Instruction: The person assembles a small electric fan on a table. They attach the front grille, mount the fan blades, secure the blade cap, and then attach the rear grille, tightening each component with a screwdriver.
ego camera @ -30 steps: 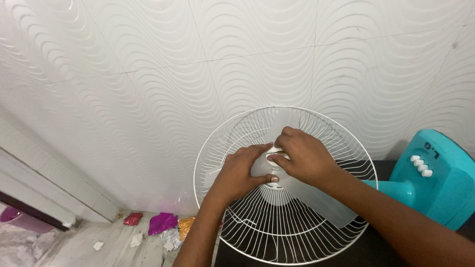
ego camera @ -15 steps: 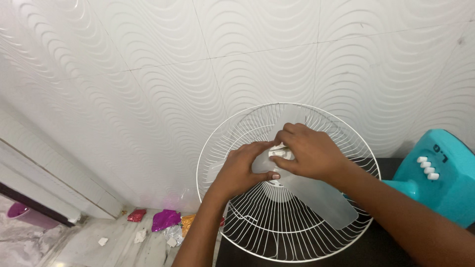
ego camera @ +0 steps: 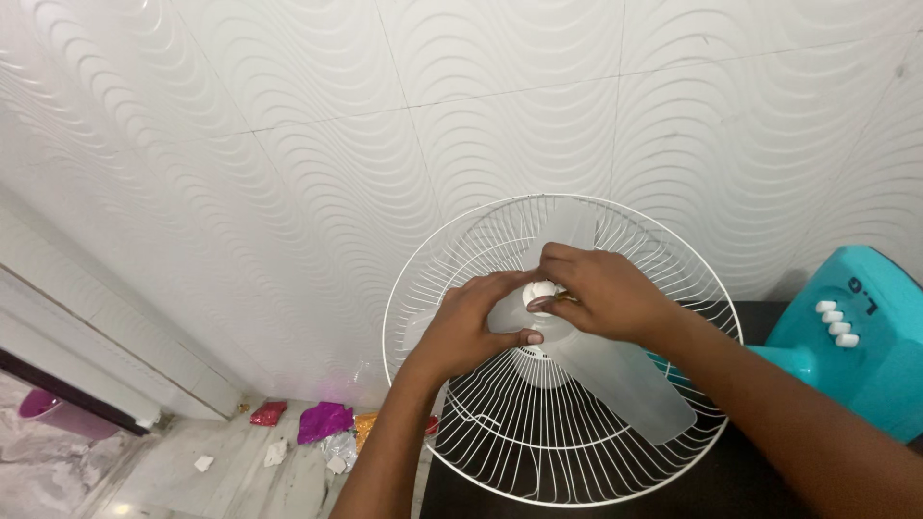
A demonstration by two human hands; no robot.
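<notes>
Head camera view looked down on a white pedestal fan lying on its back over a dark surface (ego camera: 731, 490), against a white wall of wavy embossed tiles (ego camera: 288, 144). Its round wire guard (ego camera: 500, 452) faced the viewer like a clock face, with the translucent fan blade (ego camera: 625, 380) resting inside, one lobe reaching toward 5 o'clock and another toward 12 o'clock.

At the center sat the small white hub cap (ego camera: 540, 291). The left hand (ego camera: 471, 327) came in from 7 o'clock and clasped the blade's hub, thumb pressed along its lower edge, steadying it. The right hand (ego camera: 601, 293) came in from 4 o'clock and pinched the hub cap between fingertips and thumb, fingers curled tight around it.

The step in hand appeared to be turning the cap on the motor shaft; whether it was being tightened or loosened could not be told. The next move would likely call for a firm counter-hold on the blade so only the cap turned.

The fan's turquoise base (ego camera: 856, 346), with white push buttons (ego camera: 835, 324), lay at 3 o'clock. Crumpled shiny wrappers (ego camera: 322, 423) in pink, red and gold littered the floor (ego camera: 192, 481) at 8 o'clock.
</notes>
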